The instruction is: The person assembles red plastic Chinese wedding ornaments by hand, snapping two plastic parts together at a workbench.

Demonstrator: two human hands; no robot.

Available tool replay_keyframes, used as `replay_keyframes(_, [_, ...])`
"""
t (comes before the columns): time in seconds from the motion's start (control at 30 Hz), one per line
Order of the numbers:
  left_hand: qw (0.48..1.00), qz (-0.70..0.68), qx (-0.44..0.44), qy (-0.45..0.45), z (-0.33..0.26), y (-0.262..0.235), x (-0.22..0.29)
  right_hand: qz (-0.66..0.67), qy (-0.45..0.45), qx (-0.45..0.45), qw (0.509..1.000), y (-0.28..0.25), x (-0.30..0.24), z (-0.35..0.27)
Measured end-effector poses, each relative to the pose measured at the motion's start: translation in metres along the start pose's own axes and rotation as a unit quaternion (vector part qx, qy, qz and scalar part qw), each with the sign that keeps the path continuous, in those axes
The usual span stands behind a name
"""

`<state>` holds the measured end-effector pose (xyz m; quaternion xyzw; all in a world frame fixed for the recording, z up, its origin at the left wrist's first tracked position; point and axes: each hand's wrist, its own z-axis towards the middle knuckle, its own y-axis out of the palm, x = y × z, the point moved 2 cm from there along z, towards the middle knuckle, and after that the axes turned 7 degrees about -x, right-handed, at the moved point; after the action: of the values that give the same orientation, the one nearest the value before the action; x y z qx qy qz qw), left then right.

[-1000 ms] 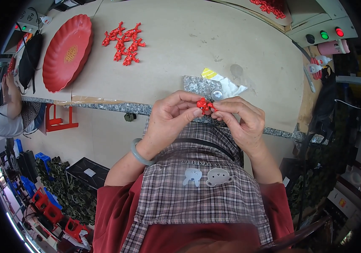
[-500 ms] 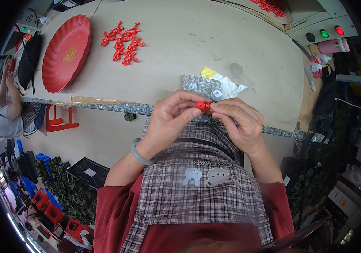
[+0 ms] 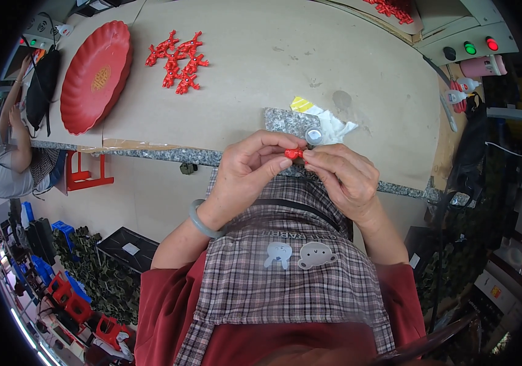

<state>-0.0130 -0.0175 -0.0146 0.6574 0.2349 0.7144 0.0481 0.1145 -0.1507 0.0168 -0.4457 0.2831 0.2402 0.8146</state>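
Observation:
A small glossy red figurine (image 3: 292,154) is held between my two hands, above the table's near edge. My left hand (image 3: 250,163) pinches its left part between thumb and fingers. My right hand (image 3: 348,177) has thumb and fingertips closed on its right side, hiding part of it. Just beyond my fingers lies a grey speckled stone slab (image 3: 290,122) with a small round white-rimmed cap or dish (image 3: 313,136). A crumpled white and yellow wrapper (image 3: 333,125) lies beside that slab. Several similar red figurines (image 3: 178,61) form a cluster farther off on the left.
A large red scalloped tray (image 3: 81,79) stands on the table's left. At the far right, a box with buttons (image 3: 470,47) sits near a pink cup (image 3: 482,66) and small white bottles (image 3: 456,96). A co-worker (image 3: 14,158) sits at far left, beside a red stool (image 3: 90,177).
My hands stay nearly in place; the red figurine has turned slightly between my fingers. At far left, the co-worker's arm has reached farther up.

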Motion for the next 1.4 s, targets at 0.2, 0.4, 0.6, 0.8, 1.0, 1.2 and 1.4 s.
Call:
replay_keyframes(0.2, [1.0,0.019,-0.004,0.004,0.0,0.001,-0.001,-0.018,-0.033,-0.005,0.999,0.0,0.001,-0.001])
replay_keyframes(0.4, [0.971,0.226,0.022,0.07,0.001,0.001,0.003,-0.003,-0.027,-0.001,1.0,0.001,0.004,-0.003])
replay_keyframes(0.6, [0.903,0.386,0.036,0.185,-0.001,0.008,0.007,0.007,-0.038,0.004,0.999,0.005,0.007,-0.011])
replay_keyframes(0.8, [0.877,0.42,0.011,0.233,-0.004,0.009,0.009,0.02,-0.067,0.021,0.997,0.008,0.004,-0.011])
replay_keyframes(1.0, [0.871,0.428,0.003,0.243,-0.006,0.008,0.009,0.04,-0.06,0.015,0.997,0.01,0.007,-0.013])
replay_keyframes(1.2, [0.872,0.426,0.012,0.241,-0.007,0.008,0.007,0.037,-0.063,0.015,0.997,0.012,0.008,-0.015])
replay_keyframes(1.4, [0.871,0.43,0.011,0.239,-0.009,0.009,0.006,0.051,-0.06,0.011,0.997,0.013,0.006,-0.016])
